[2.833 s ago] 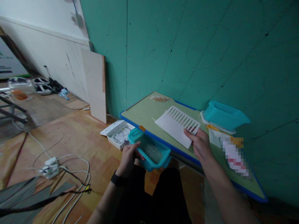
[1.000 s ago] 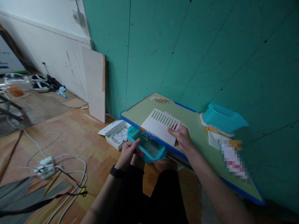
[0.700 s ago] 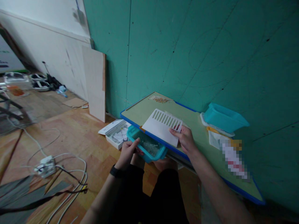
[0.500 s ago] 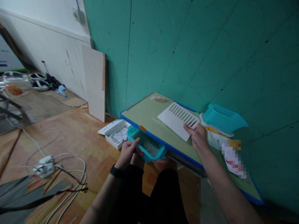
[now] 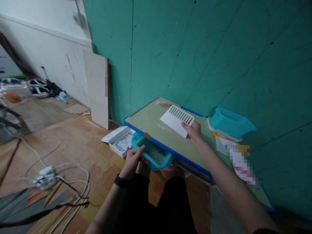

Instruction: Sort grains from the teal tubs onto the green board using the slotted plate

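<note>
My left hand (image 5: 133,158) grips the near rim of a teal plastic bin (image 5: 146,145) held just below the front edge of a small green table with a blue border (image 5: 146,117). Pale small grains (image 5: 156,156) lie in the bin. My right hand (image 5: 193,130) reaches across the table and pinches a white slotted plastic card (image 5: 175,119), whose lower edge rests on the tabletop. A thin line of pale grains (image 5: 165,127) lies on the table just in front of the card. A small heap of brownish grains (image 5: 164,104) sits at the far edge.
A second teal bin (image 5: 230,122) on a white lid stands at the table's right, with papers (image 5: 225,144) beside it. On the wooden floor lie an open white box (image 5: 120,139), a power strip with cables (image 5: 46,174) and a board (image 5: 96,89) leaning on the green wall.
My right hand swept the card to the table's front edge, and grains fell into the bin. It then drew the card back across the table toward the far side. My left hand stayed put.
</note>
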The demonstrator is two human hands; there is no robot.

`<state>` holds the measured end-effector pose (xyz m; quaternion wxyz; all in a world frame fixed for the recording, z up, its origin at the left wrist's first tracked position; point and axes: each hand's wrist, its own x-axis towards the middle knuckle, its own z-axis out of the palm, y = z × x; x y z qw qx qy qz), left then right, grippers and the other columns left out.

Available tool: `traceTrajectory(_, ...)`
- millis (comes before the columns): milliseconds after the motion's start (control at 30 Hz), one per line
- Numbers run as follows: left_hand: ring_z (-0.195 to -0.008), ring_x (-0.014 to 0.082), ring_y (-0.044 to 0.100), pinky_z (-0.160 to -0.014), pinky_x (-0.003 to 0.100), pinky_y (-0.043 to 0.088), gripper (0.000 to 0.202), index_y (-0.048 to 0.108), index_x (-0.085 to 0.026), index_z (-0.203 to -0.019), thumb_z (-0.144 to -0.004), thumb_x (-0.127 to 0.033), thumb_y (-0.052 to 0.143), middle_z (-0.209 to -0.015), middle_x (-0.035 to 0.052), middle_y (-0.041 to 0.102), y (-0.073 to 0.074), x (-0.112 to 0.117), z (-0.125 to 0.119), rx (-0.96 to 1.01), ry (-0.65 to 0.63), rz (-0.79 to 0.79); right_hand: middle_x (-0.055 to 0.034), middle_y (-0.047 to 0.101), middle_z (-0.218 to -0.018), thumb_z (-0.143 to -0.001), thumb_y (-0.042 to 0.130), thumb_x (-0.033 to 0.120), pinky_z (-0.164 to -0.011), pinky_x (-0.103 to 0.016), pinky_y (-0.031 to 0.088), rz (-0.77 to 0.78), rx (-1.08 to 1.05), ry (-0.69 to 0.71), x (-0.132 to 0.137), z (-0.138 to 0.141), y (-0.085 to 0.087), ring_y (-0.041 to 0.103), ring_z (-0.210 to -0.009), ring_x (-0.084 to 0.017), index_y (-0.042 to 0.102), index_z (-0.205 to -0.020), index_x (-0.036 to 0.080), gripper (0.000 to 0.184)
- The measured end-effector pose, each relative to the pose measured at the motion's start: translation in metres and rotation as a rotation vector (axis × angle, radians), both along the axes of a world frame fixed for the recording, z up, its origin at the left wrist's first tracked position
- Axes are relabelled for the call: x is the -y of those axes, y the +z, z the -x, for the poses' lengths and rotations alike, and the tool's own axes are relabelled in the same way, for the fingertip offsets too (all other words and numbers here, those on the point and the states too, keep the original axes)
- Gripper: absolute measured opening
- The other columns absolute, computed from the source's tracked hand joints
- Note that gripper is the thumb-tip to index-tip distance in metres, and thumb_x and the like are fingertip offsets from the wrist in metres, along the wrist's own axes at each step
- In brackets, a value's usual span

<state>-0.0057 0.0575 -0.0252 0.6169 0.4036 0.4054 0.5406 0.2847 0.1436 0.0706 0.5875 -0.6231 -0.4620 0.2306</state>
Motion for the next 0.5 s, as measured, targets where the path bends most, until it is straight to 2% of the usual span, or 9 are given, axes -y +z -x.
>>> traceTrajectory(133,-0.038,0.0179,0.063,-0.041,0.026,0.049,0.055,0.060,-0.018,-0.041,-0.072,-0.062,0.075,-0.042,0.0070,0.064,0.003,0.001,0.001,0.007,-0.007,0.002,-0.0060,0.075,-0.080,-0.054,0.081,0.043,-0.066,-0.033,0.052,0.026,0.005,0.056,-0.002,0.014,-0.001,0.068,-0.072,-0.023,0.070,-0.080,0.017,0.039)
traceTrajectory(300,-0.038,0.0178,0.062,-0.042,0.027,0.050,0.056,0.059,-0.019,-0.040,-0.073,-0.061,0.074,-0.042,0.0076,0.064,0.004,0.001,0.000,0.020,-0.020,-0.001,-0.0058,0.076,-0.082,-0.055,0.083,0.044,-0.066,-0.033,0.053,0.046,-0.024,0.128,0.011,0.023,-0.002,0.069,-0.073,-0.023,0.071,-0.083,0.017,0.041)
traceTrajectory(500,-0.037,0.0179,0.062,-0.040,0.027,0.050,0.057,0.058,-0.019,-0.039,-0.070,-0.064,0.074,-0.041,0.0066,0.063,0.004,0.001,-0.007,0.026,-0.039,0.006,-0.0056,0.075,-0.079,-0.052,0.086,0.047,-0.068,-0.035,0.053,0.022,-0.073,0.139,0.031,0.023,0.008,0.068,-0.071,-0.023,0.070,-0.081,0.017,0.045)
